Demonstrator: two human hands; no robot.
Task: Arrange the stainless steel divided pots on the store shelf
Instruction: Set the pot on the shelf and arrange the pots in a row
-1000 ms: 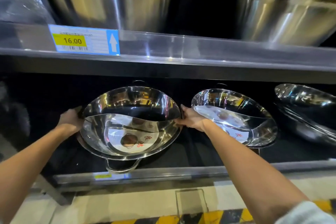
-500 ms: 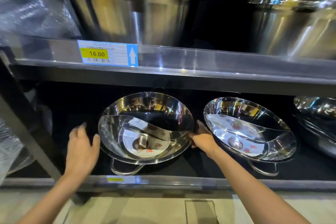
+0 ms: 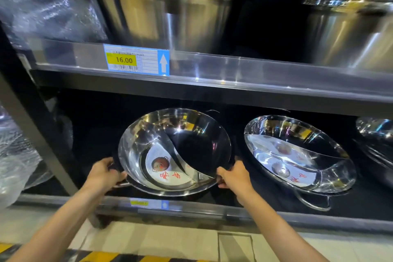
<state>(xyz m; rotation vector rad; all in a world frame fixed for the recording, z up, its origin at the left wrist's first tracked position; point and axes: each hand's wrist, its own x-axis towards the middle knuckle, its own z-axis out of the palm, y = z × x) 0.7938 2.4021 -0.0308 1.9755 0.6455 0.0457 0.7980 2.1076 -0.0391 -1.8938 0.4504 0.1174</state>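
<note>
A shiny divided pot point(image 3: 148, 134) leans tilted on the lower shelf point(image 3: 191, 208), its S-shaped divider running from upper left to lower right, with a paper label inside. It rests on another pot beneath it. My left hand point(image 3: 104, 173) grips its lower left rim and handle. My right hand point(image 3: 235, 175) grips its lower right rim. A second divided pot point(image 3: 297, 153) leans to the right, its loop handle at the front. A third pot point(image 3: 376, 134) shows at the far right edge.
Tall stacked steel stockpots point(image 3: 165, 6) and another stack point(image 3: 350, 27) stand on the upper shelf, above a price tag point(image 3: 136, 60) reading 16.00. Plastic-wrapped goods point(image 3: 42, 10) sit at the left. A dark shelf post point(image 3: 38, 134) slants by my left hand. Yellow-black floor tape point(image 3: 106, 258) runs below.
My left hand has returned to the left pot's rim after letting go. The pot has turned, so its divider now runs diagonally and its front handle has moved to the left.
</note>
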